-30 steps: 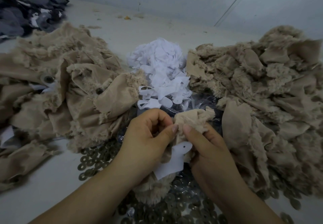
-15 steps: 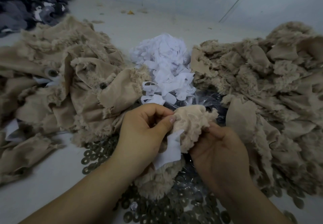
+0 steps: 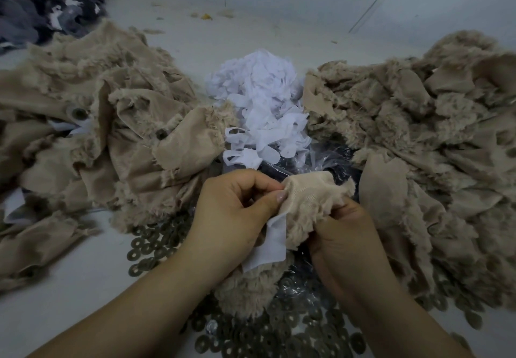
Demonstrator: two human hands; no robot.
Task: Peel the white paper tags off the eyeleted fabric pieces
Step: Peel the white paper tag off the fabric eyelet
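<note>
Your left hand (image 3: 234, 212) is pinching the top edge of a beige fabric piece (image 3: 312, 207) between thumb and curled fingers, and your right hand (image 3: 346, 235) is gripping the same piece from below, fingers tucked under the furry side. A white paper tag (image 3: 272, 242) is hanging down from the piece, between your two hands; whether it is partly loose is hard to tell. A pile of peeled tags (image 3: 259, 101) is lying just beyond, flanked by heaps of beige fabric (image 3: 111, 123), with metal washers (image 3: 150, 243) scattered on the table (image 3: 69, 288).
</note>
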